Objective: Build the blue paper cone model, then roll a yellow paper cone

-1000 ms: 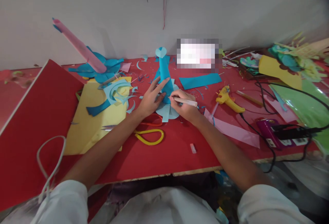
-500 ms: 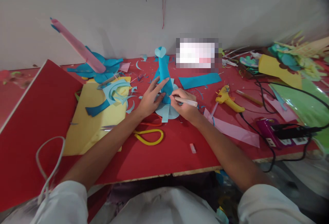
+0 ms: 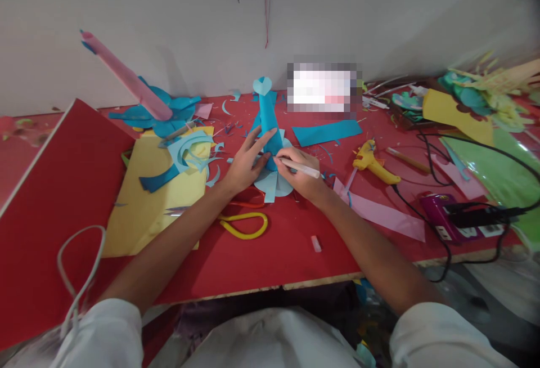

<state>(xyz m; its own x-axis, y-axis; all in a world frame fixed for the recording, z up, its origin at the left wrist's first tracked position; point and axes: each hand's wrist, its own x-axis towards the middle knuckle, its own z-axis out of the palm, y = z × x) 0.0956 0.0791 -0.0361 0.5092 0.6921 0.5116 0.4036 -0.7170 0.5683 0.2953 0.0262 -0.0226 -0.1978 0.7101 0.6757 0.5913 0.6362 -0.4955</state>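
On the red worktable (image 3: 270,255), the left hand (image 3: 244,166) steadies the upright blue paper cone (image 3: 269,127) (fingers splayed), while the right hand (image 3: 304,175), gripping a white pen (image 3: 298,168), has edged its tip closer.

Two bare forearms, uncovered from above the elbow down to the left hand (image 3: 244,166) and the right hand (image 3: 304,175). Short white sleeves (image 3: 105,334) bunched at the upper arms, plain cloth, creased, unmarked. No rings, watch or bands visible. More white clothing across the lap (image 3: 270,340) between both arms.
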